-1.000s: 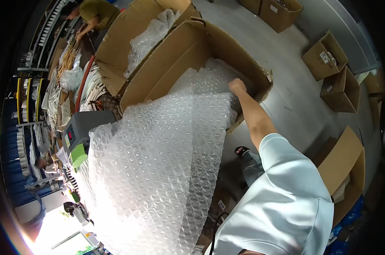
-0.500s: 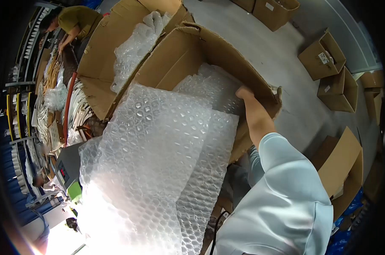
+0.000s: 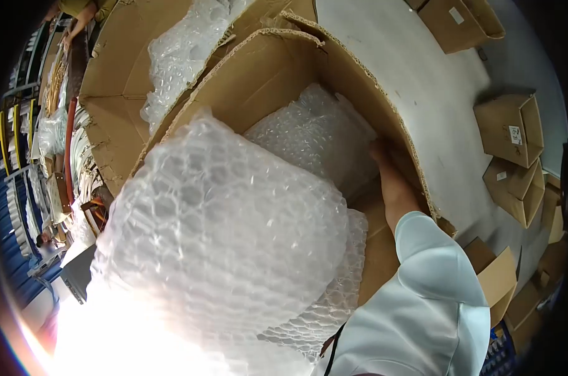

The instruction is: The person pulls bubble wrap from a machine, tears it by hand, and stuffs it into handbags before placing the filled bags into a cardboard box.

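My right hand [image 3: 378,151] is down inside a large open cardboard box [image 3: 259,72], beside its right wall. It meets the right edge of a clear bubble-wrap bundle [image 3: 315,131] in the box. Its fingers are in shadow and partly hidden, so their grip is unclear. A big sheet of bubble wrap [image 3: 227,213] rises in front of the box and covers the lower left of the view, washed out by glare at the bottom. My left hand does not show.
Another open carton [image 3: 118,75] with bubble wrap [image 3: 180,53] adjoins on the left. Several cartons, one a labelled box [image 3: 512,128], stand on the grey floor [image 3: 415,81] to the right. Another person's arm [image 3: 77,25] shows at the upper left, near shelving.
My right hand is lower in the box, in deeper shadow. The front bubble-wrap sheet bulges and looks nearer. The view has shifted, and less of the other person shows.
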A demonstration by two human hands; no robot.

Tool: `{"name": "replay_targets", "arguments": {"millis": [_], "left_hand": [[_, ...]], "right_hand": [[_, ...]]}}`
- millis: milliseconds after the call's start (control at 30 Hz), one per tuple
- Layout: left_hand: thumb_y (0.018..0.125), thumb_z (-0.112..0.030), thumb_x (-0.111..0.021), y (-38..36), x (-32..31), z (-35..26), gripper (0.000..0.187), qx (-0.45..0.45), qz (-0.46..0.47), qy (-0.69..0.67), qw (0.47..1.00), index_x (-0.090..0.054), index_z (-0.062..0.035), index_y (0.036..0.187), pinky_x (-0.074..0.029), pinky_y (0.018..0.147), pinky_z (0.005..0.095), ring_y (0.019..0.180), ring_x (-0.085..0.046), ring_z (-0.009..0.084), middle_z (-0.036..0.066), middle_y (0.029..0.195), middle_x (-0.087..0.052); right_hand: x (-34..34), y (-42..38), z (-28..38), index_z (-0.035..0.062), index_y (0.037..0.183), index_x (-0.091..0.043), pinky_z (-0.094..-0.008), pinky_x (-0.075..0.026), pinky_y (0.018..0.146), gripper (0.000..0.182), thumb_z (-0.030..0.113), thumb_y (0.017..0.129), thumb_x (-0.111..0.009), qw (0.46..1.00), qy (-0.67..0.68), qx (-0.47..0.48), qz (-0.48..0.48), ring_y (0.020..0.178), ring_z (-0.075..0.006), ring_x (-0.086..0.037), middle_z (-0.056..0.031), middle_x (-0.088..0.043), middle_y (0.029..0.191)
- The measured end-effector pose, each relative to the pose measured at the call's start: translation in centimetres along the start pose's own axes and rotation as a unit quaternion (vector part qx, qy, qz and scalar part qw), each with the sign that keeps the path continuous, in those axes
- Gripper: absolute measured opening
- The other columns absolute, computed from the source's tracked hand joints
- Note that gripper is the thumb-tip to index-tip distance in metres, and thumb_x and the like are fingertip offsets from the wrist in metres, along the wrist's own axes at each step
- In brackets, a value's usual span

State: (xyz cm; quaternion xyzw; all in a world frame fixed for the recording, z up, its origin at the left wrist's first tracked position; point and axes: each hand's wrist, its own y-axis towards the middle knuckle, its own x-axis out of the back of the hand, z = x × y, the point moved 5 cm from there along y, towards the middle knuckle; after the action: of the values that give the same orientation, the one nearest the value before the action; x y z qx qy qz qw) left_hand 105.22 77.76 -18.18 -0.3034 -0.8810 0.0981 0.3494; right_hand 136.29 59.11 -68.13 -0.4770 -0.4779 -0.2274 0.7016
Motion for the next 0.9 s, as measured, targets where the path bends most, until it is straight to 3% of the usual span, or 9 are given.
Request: {"name": "replay_targets", "arguments": {"millis": [133,267,467,567,667,733,767,833,900], "left_hand": [[0.074,-0.002,-0.062,-2.9,-0.8,-2.5,0.069,-0.031,-0.004,-0.006,0.999,-0.033,-0.0005,0.136,-0.044,0.09,0.0344,0.107,-0.053,0.0269,0.015,0.124,-0.05],[0.078,-0.015,-0.067,8.6,-7.2,-2.2,0.071,-0.147,-0.19,-0.067,0.968,-0.03,0.0009,0.137,-0.033,0.102,0.0385,0.125,-0.04,0.031,0.025,0.135,-0.038],[0.083,-0.031,-0.063,11.5,-8.6,-1.2,0.076,-0.052,-0.129,0.187,0.972,-0.023,-0.002,0.14,-0.026,0.107,0.0399,0.132,-0.026,0.0363,0.025,0.144,-0.02],[0.085,-0.041,-0.057,4.1,-4.9,-5.3,0.075,-0.036,-0.076,0.165,0.983,-0.023,-0.003,0.141,-0.023,0.108,0.0397,0.133,-0.025,0.0361,0.022,0.145,-0.023],[0.084,-0.056,-0.051,-9.1,2.3,-11.9,0.083,-0.171,-0.017,-0.256,0.951,-0.023,-0.0035,0.142,-0.02,0.108,0.043,0.134,-0.023,0.0348,0.019,0.146,-0.025],[0.075,-0.071,-0.05,-19.8,7.3,-12.4,0.101,-0.226,-0.012,-0.369,0.902,-0.019,-0.0032,0.143,-0.021,0.107,0.045,0.134,-0.025,0.0323,0.017,0.147,-0.024],[0.064,-0.08,-0.052,-26.0,10.0,-13.2,0.117,-0.227,-0.047,-0.411,0.882,-0.013,-0.0046,0.145,-0.021,0.107,0.0441,0.134,-0.025,0.0319,0.018,0.147,-0.023],[0.052,-0.067,-0.075,-37.5,12.7,-10.8,0.132,-0.253,-0.101,-0.409,0.871,-0.005,-0.0044,0.145,-0.023,0.106,0.0392,0.133,-0.028,0.0301,0.02,0.145,-0.024],[0.072,-0.026,-0.074,-46.5,13.2,-5.8,0.093,-0.184,-0.192,-0.457,0.848,-0.018,-0.001,0.142,-0.041,0.092,0.0328,0.118,-0.046,0.0257,0.018,0.138,-0.036]], "right_hand": [[10.0,-2.3,2.2,0.0095,0.095,-0.066,-0.0384,-0.049,0.073,0.023,0.025,0.084,-0.054,0.946,0.278,-0.136,-0.096,0.086,-0.0295,-0.062,-0.0142,-0.065,0.091],[24.2,-9.6,9.8,0.0036,0.093,-0.065,-0.0336,-0.049,0.073,0.019,0.015,0.085,-0.053,0.872,0.489,0.009,0.034,0.084,-0.0274,-0.063,-0.0113,-0.066,0.096],[50.3,-28.4,6.8,0.0027,0.098,-0.063,-0.0201,-0.043,0.062,0.013,0.005,0.086,-0.058,0.714,0.638,0.281,-0.062,0.071,-0.0054,-0.054,-0.002,-0.062,0.088],[61.4,-34.2,2.5,0.0052,0.114,-0.054,-0.0246,-0.048,0.069,0.03,0.008,0.084,-0.058,0.587,0.723,0.237,-0.276,0.084,-0.0107,-0.056,-0.0055,-0.061,0.099],[66.1,-44.3,8.2,0.0102,0.115,-0.053,-0.0463,-0.044,0.091,0.033,0.013,0.082,-0.058,0.349,0.795,0.449,-0.21,0.103,-0.0303,-0.054,-0.0168,-0.053,0.112],[63.5,-51.0,11.2,0.0142,0.111,-0.057,-0.0529,-0.03,0.103,0.036,0.01,0.076,-0.061,0.515,0.459,0.714,-0.122,0.094,-0.0236,-0.056,-0.0113,-0.058,0.099],[62.7,-56.8,14.4,0.0169,0.104,-0.06,-0.0541,-0.017,0.108,0.036,0.003,0.071,-0.063,0.489,0.353,0.797,-0.022,0.081,-0.0185,-0.056,-0.0021,-0.057,0.077],[54.6,-66.4,17.5,0.014,0.095,-0.062,-0.0548,-0.014,0.108,0.025,0.007,0.071,-0.065,0.359,0.305,0.88,0.054,0.073,-0.0192,-0.053,0.0012,-0.047,0.064],[49.9,-75.6,17.4,0.0128,0.096,-0.061,-0.0565,-0.017,0.107,0.023,0.014,0.074,-0.067,0.267,0.328,0.903,0.077,0.079,-0.0219,-0.053,-0.0024,-0.051,0.072]]}}
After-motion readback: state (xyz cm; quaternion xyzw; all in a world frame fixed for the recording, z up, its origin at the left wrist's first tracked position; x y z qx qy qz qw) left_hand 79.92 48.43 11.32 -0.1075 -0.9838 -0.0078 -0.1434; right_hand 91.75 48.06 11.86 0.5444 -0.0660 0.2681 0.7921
